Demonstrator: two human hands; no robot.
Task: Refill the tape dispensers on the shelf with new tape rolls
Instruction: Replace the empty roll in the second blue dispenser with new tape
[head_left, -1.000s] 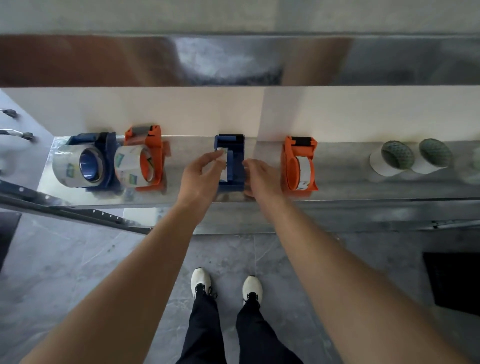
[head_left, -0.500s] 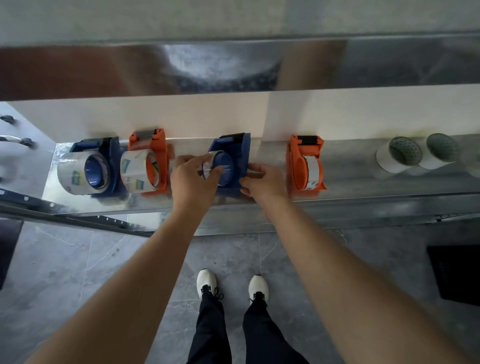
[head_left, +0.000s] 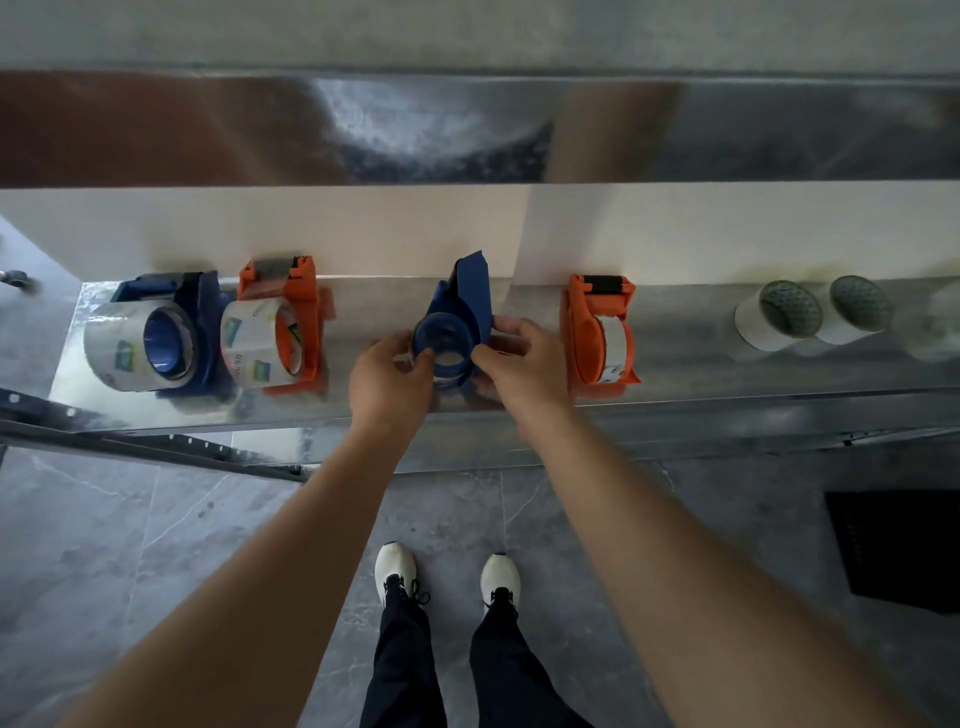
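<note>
Blue dispenser (head_left: 465, 296), lately upright, lay tipped: right hand (head_left: 524, 364) gripped its body, left hand (head_left: 387, 382) pinched the spool (head_left: 444, 340) (removal likely next).

Before me the metal shelf (head_left: 701, 364) carries, from left to right: the left blue dispenser (head_left: 200, 306) and the left orange dispenser (head_left: 304, 301), both loaded, the middle blue dispenser (head_left: 467, 291), the right orange dispenser (head_left: 584, 332), then two white rolls (head_left: 763, 330) side by side.
</note>
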